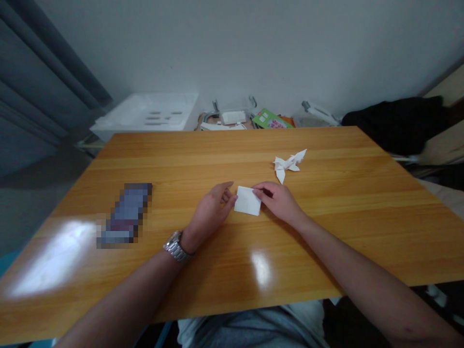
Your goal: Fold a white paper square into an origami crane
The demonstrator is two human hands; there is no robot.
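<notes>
A small folded white paper (247, 200) lies flat on the wooden table (326, 232) in front of me. My left hand (212, 210), with a metal watch (177, 247) on the wrist, pinches the paper's left edge with curled fingers. My right hand (277, 200) presses its fingertips on the paper's right upper edge. A finished white origami figure (288, 164) rests on the table a little beyond my right hand.
A blurred flat object (125, 215) lies on the table to the left. Behind the table stand a white plastic bin (148, 113), a green booklet (270, 119) and assorted clutter. Dark clothing (395, 123) is piled at the right.
</notes>
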